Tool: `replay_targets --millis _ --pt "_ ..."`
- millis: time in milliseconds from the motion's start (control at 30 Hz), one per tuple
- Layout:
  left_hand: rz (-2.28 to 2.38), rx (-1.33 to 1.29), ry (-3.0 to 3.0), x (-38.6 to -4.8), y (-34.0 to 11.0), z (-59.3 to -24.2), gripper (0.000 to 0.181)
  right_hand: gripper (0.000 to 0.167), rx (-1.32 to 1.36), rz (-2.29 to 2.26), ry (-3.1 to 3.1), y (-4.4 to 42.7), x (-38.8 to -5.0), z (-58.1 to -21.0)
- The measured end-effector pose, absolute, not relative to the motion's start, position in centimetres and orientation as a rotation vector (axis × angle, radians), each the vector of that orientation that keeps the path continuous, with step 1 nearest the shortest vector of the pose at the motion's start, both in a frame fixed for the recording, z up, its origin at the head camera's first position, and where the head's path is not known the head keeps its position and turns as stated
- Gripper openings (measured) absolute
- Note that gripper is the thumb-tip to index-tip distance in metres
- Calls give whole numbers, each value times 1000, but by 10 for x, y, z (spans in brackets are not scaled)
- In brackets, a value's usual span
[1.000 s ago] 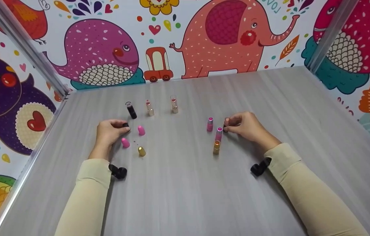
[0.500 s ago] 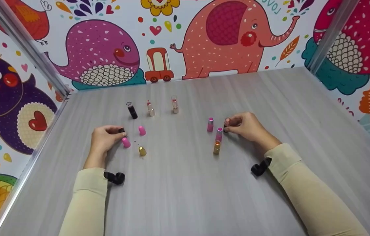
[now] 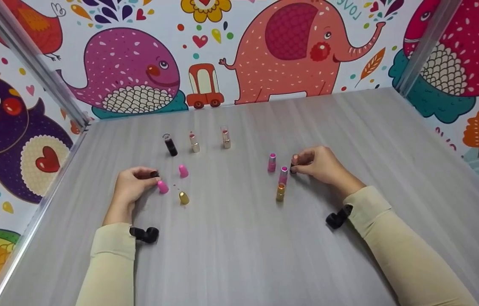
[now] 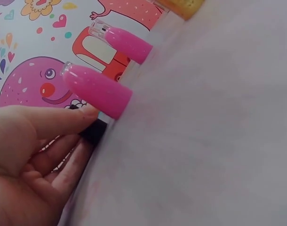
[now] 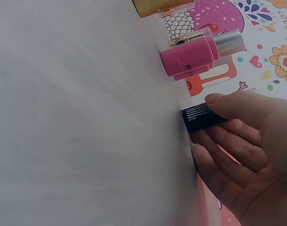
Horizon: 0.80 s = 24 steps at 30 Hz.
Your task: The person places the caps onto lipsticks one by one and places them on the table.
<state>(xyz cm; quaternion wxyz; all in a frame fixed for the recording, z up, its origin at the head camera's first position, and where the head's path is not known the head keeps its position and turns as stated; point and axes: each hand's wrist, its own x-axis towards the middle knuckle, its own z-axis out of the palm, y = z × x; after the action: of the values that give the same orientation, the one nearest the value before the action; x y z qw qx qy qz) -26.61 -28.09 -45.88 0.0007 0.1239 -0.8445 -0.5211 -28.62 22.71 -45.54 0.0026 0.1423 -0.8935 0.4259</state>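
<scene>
My left hand (image 3: 129, 187) pinches a small black cap (image 4: 92, 132) between thumb and fingers, low at the table. Just beside it stands a pink lipstick cap (image 3: 163, 187); a second pink cap (image 3: 183, 171) and a gold cap (image 3: 184, 198) are to its right. On the other side, my right hand (image 3: 320, 163) grips a black lipstick tube (image 5: 200, 117) with fine white print, its base at the tabletop. Left of that hand are two pink lipstick tubes with silvery collars, one farther back (image 3: 272, 163) and one nearer (image 3: 283, 174), and a gold lipstick tube (image 3: 280, 193).
Farther back stand a black tube with a clear top (image 3: 170, 145) and two lipsticks with pale gold bases, one at left (image 3: 195, 144) and one at right (image 3: 226, 139). Printed cartoon panels (image 3: 290, 51) wall in the grey table (image 3: 231, 238) at the back and sides.
My left hand has drawn back toward me and to the left with the black cap, coming beside the nearer pink cap. The right hand has stayed in place with the black lipstick tube.
</scene>
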Motion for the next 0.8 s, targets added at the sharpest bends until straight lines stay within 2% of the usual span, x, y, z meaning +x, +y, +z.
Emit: replay_targets --millis 500,800 --pt "-1616 394 -2644 -267 -281 -461 31 10 479 1305 -2835 232 -285 -444" --pt "-1666 395 -2627 -267 -283 -463 34 19 387 1378 -2821 235 -284 -440"
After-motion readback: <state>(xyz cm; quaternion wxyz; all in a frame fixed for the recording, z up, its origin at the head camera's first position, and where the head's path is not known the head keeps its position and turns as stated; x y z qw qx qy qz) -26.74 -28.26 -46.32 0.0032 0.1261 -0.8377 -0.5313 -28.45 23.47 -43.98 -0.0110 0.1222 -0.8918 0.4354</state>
